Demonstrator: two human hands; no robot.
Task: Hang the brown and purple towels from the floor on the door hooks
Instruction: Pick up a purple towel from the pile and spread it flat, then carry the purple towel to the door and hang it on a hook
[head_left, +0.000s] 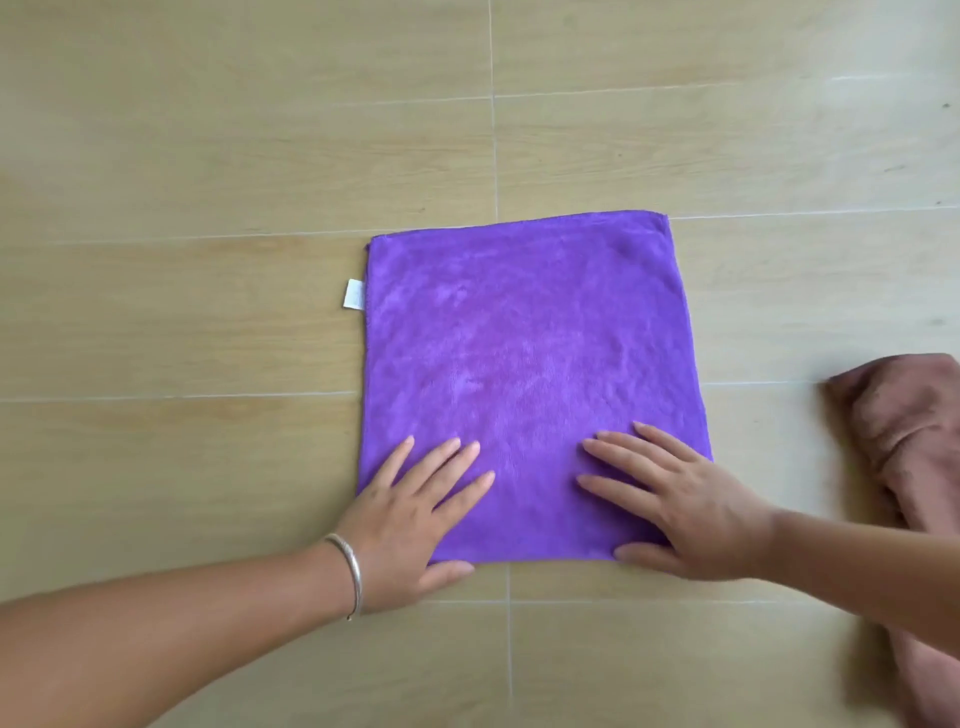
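Observation:
A purple towel (524, 343) lies flat and square on the floor, with a small white label (355, 294) sticking out of its left edge. My left hand (410, 514) rests flat on the towel's near left corner, fingers straight and spread, a silver bangle on the wrist. My right hand (675, 499) presses flat on the near right part, fingers straight, thumb at the near edge. A brown towel (904, 431) lies bunched at the right edge of the view, partly behind my right forearm. No door or hooks are in view.
The floor (208, 312) is light wood-look tile with pale grout lines. Bare floor surrounds the purple towel on the left and far sides.

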